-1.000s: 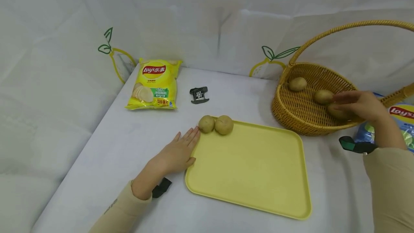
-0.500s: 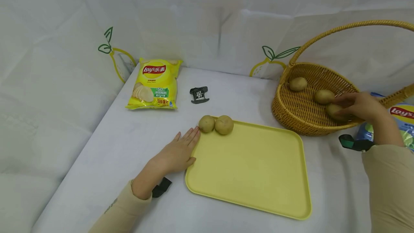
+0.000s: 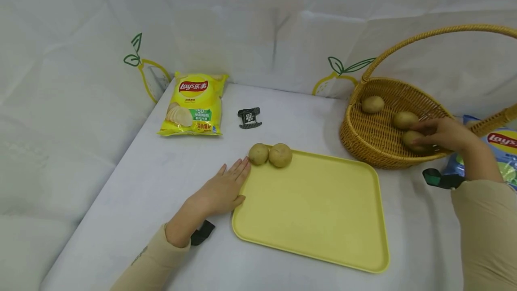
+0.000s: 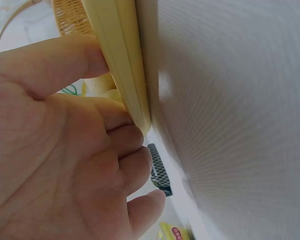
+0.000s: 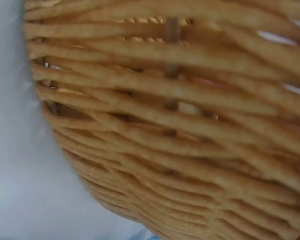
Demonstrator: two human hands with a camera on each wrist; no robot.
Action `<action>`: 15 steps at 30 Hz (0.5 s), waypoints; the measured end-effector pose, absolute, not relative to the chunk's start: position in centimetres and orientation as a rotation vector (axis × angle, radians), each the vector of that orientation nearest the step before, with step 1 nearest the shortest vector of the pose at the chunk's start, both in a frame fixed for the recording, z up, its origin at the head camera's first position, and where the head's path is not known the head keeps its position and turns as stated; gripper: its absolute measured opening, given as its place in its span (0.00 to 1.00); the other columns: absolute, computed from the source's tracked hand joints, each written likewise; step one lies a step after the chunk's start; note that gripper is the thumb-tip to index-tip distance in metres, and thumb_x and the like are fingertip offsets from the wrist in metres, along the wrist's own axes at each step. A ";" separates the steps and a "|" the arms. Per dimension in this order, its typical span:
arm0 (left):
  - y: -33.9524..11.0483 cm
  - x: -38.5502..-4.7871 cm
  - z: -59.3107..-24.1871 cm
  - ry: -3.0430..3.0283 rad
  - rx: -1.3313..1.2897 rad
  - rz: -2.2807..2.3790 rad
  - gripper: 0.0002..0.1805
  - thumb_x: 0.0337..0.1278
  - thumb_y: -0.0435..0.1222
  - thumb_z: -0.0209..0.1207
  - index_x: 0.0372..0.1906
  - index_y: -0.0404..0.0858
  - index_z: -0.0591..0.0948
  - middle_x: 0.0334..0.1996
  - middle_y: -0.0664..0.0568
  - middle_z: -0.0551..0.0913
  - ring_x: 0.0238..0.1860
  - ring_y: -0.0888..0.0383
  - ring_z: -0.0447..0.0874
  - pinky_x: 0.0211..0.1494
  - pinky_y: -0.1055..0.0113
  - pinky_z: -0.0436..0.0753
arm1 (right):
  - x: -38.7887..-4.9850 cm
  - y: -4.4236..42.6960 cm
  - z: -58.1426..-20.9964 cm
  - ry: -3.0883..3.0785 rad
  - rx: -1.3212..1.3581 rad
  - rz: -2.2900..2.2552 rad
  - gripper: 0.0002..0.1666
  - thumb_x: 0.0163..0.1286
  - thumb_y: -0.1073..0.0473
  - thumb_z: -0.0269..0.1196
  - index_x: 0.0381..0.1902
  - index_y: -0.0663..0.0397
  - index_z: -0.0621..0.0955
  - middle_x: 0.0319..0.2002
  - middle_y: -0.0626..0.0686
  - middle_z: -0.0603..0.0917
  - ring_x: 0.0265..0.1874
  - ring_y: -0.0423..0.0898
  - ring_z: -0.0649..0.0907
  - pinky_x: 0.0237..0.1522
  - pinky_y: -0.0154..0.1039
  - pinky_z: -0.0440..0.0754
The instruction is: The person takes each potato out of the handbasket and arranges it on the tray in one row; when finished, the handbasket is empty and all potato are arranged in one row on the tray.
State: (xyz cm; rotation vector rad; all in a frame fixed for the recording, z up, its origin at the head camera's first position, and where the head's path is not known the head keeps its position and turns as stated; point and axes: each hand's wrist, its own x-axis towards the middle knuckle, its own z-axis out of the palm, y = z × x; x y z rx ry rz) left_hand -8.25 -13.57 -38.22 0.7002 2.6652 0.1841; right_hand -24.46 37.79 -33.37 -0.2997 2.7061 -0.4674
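Observation:
My left hand [image 3: 221,192] lies with extended fingers along the left rim of the yellow tray [image 3: 315,210]. Its fingertips touch the rim in the left wrist view, where the palm [image 4: 54,165] shows. Two potatoes [image 3: 258,154] [image 3: 280,155] sit side by side at the tray's upper left corner. Over the right side of the wicker basket [image 3: 363,145] reaches my right hand [image 3: 448,136], its thumb and fingers round the nearest potato [image 3: 413,141]. Two other potatoes [image 3: 405,120] [image 3: 373,104] lie in the basket. Only basket weave [image 5: 165,110] fills most of the right wrist view.
A yellow chip bag [image 3: 194,104] lies at the back left, with a small black packet [image 3: 249,118] to its right. A blue chip bag [image 3: 502,147] is partly hidden behind my right arm. The basket's tall handle [image 3: 436,33] arches over it.
My right hand and the potato at its fingers have shifted slightly left inside the basket. My left hand has stayed in place at the tray.

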 end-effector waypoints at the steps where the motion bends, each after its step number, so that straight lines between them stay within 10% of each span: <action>1: -13.6 -8.2 -38.2 2.664 0.703 0.185 0.41 0.66 0.44 0.53 0.73 0.29 0.48 0.74 0.40 0.42 0.74 0.48 0.39 0.72 0.48 0.48 | -24.4 37.7 -33.4 2.710 -0.294 -0.467 0.39 0.61 0.47 0.66 0.57 0.74 0.72 0.57 0.79 0.67 0.51 0.73 0.70 0.48 0.66 0.69; 15: -13.5 -8.3 -38.0 2.659 0.710 0.199 0.40 0.66 0.44 0.52 0.72 0.28 0.49 0.74 0.39 0.42 0.74 0.47 0.39 0.71 0.47 0.48 | -23.6 37.3 -33.5 2.804 -0.174 -0.532 0.44 0.59 0.41 0.66 0.58 0.74 0.72 0.45 0.72 0.78 0.34 0.55 0.72 0.29 0.39 0.70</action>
